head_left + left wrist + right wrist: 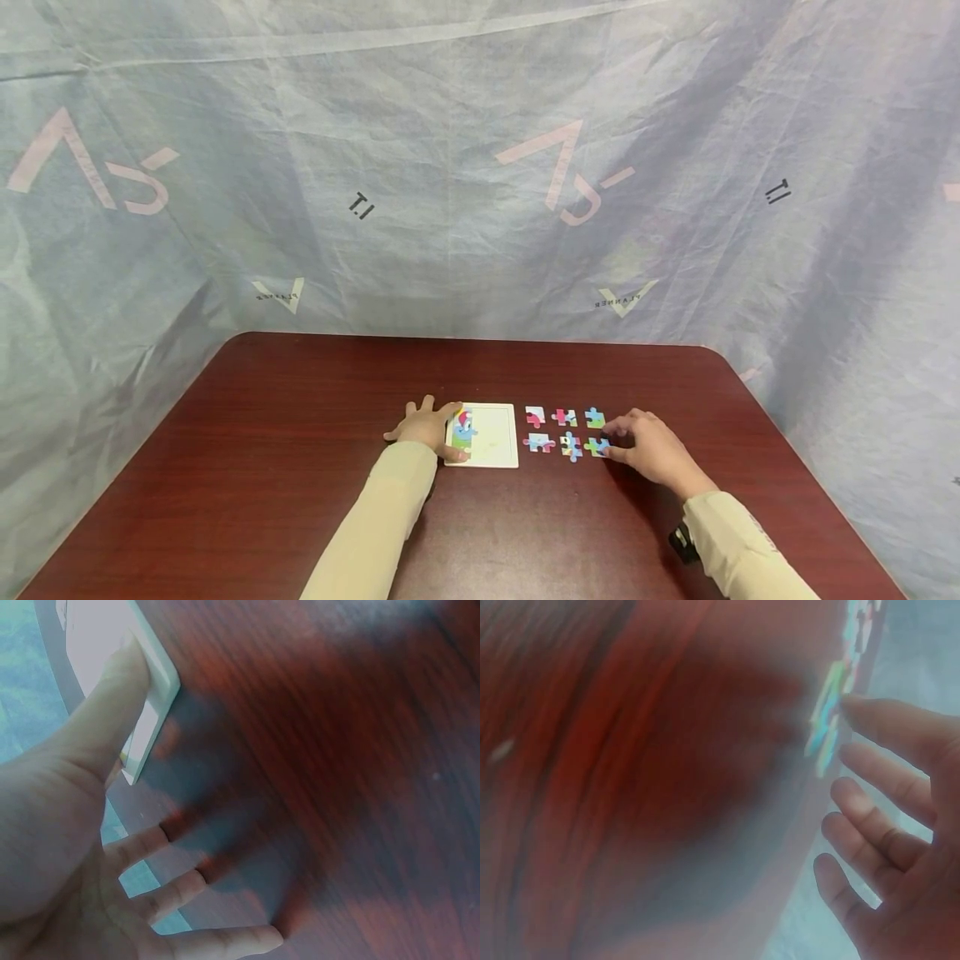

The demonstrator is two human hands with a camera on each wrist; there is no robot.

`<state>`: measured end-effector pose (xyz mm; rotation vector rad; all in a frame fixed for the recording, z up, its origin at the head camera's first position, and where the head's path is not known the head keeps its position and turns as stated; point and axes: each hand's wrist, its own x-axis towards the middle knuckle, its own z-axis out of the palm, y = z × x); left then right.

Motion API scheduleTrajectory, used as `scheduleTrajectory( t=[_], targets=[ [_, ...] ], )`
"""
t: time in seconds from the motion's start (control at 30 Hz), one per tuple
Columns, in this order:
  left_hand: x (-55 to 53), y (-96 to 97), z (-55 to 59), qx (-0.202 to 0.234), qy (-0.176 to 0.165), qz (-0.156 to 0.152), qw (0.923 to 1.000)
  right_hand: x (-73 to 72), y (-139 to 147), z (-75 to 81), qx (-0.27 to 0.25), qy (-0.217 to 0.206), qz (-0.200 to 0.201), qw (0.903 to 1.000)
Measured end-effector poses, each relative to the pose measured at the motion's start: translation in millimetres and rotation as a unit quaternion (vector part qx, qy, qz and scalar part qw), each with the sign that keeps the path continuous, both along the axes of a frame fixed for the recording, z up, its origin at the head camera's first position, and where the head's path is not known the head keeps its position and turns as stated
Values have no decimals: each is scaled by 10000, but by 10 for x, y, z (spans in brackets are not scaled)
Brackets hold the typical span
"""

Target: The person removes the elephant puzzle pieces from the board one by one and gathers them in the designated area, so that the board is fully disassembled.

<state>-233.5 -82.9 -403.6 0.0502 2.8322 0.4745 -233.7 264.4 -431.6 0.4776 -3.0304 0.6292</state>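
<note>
Across the dark reddish-brown wooden bench (525, 533), a white square puzzle tray (516, 437) lies flat in front of the person, with a strip of blue, green and red cartoon picture (462, 429) filling its left side and pale bare backing to the right of that. The left hand (423, 427) rests at the tray's left edge, its fingers spread and straight, the thumb lying on the rim and the other fingertips reaching down towards the bench. Just beside the tray's right edge, six loose interlocking jigsaw pieces (538, 442) sit well spaced in two rows of three. At the right end of the near row is a blue-and-green jigsaw piece (597, 447), where the right hand (651, 446) has its thumb and forefinger at the edge, apart and lightly bent; whether they grip it I cannot tell. The step in hand seems to be picking out this piece while the tray is steadied. From here, the next move calls for a secure pinch on its thin edges, a lift clear of its neighbours, and a turn to match the filled strip.
</note>
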Motion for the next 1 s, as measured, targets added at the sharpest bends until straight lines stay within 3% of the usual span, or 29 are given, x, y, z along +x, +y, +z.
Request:
scheduleTrajectory(
  t=[0.17, 0.47, 1.0],
  targets=[
    [3, 1, 1, 20, 35, 15, 10000, -9, -78, 39, -481, 193, 105, 9986],
    [24, 6, 13, 37, 58, 19, 10000, -17, -321, 86, -1222, 66, -1, 9925],
    [27, 4, 28, -14, 66, 1, 10000, -53, -830, 10, -1682, -34, -39, 9857]
  ],
)
